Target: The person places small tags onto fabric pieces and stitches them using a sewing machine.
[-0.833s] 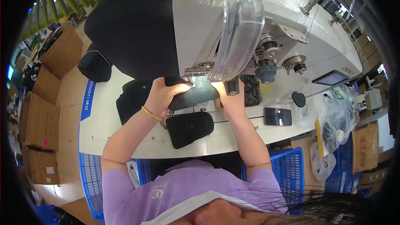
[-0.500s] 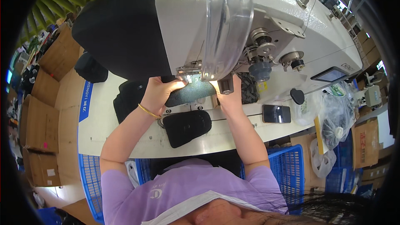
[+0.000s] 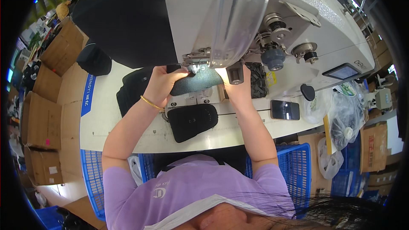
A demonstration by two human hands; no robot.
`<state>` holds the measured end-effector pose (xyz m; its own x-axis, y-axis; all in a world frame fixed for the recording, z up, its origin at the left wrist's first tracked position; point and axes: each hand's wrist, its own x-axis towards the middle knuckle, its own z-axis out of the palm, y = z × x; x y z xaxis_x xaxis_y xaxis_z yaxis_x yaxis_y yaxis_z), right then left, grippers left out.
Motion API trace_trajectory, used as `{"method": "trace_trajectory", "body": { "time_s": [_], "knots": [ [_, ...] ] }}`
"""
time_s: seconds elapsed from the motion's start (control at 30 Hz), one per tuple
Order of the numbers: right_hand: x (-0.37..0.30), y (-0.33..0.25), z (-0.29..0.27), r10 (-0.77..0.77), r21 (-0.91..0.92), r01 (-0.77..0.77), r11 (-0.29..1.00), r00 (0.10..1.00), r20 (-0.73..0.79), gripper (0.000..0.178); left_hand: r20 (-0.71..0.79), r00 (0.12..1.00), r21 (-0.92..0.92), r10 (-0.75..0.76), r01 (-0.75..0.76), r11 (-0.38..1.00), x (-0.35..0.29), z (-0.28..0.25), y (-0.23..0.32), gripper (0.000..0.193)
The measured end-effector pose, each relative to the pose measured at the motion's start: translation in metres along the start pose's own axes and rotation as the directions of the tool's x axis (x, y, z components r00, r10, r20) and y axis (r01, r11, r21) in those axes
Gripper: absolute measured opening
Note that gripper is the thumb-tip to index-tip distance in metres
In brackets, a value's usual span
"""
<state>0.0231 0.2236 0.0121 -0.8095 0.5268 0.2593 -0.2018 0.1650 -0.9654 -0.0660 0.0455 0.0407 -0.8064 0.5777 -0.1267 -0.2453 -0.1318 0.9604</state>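
Note:
A dark grey-green mesh fabric piece lies under the needle area of a white and black sewing machine, lit by its lamp. At the fabric's left edge, my left hand grips it with thumb and fingers closed; a gold bangle circles that wrist. My right hand is at the fabric's right end, its fingers partly hidden behind a dark machine part. Just in front of the hands lies a black padded fabric piece. More black pieces are stacked left of my left hand.
Right of my right arm, a phone lies on the white table. Small dark pieces fill a spot beside the machine. Plastic bags sit farther right. Blue baskets stand below the table edge, and cardboard boxes line the left.
The whole view has shifted slightly, so machine and table appear a little higher. Both hands stay on the mesh fabric at the needle, with little visible movement.

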Motion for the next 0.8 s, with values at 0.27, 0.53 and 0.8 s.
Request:
{"method": "trace_trajectory", "body": {
  "time_s": [0.27, 0.53, 0.8],
  "knots": [
    [-0.002, 0.004, 0.001, -0.082, -0.001, 0.082, 0.997, 0.997, -0.016, 0.013, -0.020, 0.998, -0.306, -0.063, 0.054, 0.951, -0.009, -0.009, -0.006, 0.012],
    [-0.009, -0.007, 0.001, -0.039, -0.140, 0.033, 0.990, 0.999, -0.035, 0.017, 0.038, 0.997, -0.106, -0.068, 0.072, 0.992, -0.008, -0.001, -0.010, 0.019],
    [-0.068, -0.027, 0.005, 0.196, 0.127, -0.201, 0.971, 0.979, 0.055, 0.016, 0.202, 0.971, -0.264, -0.128, 0.180, 0.948, -0.054, 0.000, -0.025, 0.034]
  ]
}}
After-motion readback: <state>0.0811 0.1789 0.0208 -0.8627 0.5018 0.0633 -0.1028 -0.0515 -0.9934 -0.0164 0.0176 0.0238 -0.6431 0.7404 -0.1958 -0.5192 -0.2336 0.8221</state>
